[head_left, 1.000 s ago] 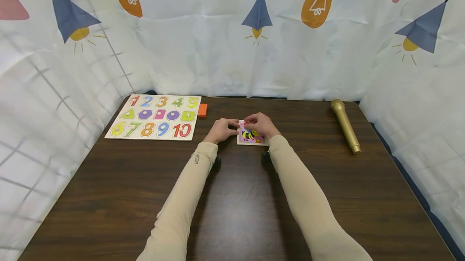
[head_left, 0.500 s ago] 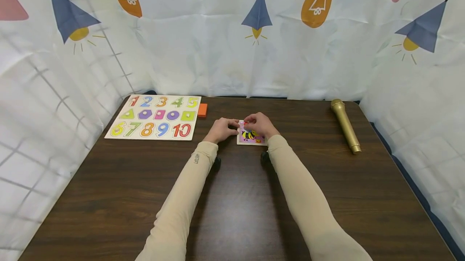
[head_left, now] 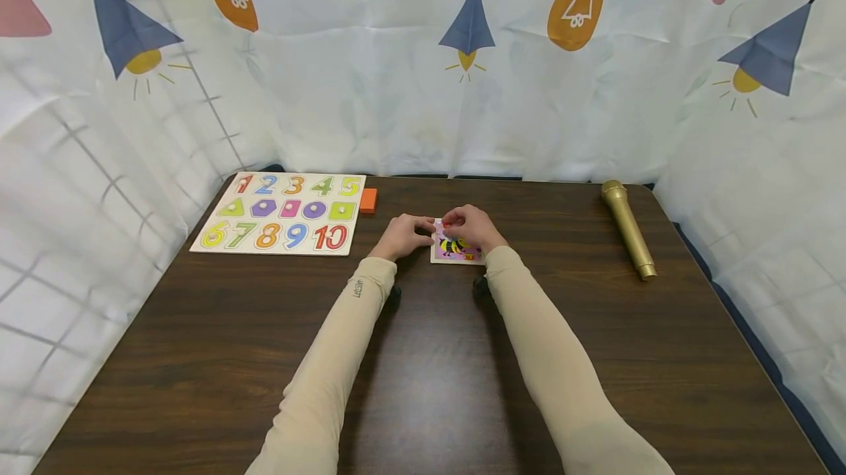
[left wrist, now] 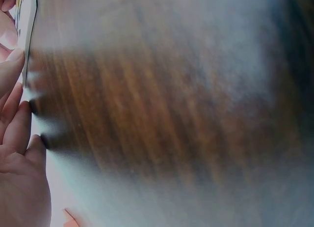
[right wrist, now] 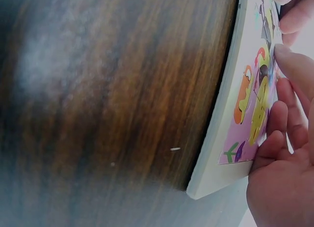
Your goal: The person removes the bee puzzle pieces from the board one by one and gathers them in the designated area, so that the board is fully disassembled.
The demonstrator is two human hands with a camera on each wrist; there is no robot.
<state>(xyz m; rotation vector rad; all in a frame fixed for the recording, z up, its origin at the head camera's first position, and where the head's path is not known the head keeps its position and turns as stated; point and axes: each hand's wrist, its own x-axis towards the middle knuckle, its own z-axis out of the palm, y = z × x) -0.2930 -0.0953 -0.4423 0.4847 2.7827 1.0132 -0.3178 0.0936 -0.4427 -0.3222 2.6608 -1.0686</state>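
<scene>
A small square jigsaw board [head_left: 456, 262] with a cartoon bee on a pink ground lies flat at mid-table. My left hand [head_left: 399, 238] rests on the table by the board's left edge, its thumb and fingertips touching that side with a gap between them. Above the board's upper left part, my right hand [head_left: 477, 227] pinches what looks like a small puzzle piece; a bit of red shows at its fingertips. Most of that piece is hidden. In the right wrist view the board's pale rim [right wrist: 208, 173] and printed picture show beside the right hand's curled fingers.
A number and shape board [head_left: 277, 214] lies at the back left, an orange block [head_left: 368, 201] against its right side. At the back right lies a gold microphone [head_left: 629, 230]. A printed curtain [head_left: 396, 108] hangs behind the dark wooden table [head_left: 423, 372].
My right hand's fingertips have shifted very slightly to the left over the board. The left hand and the board look unmoved.
</scene>
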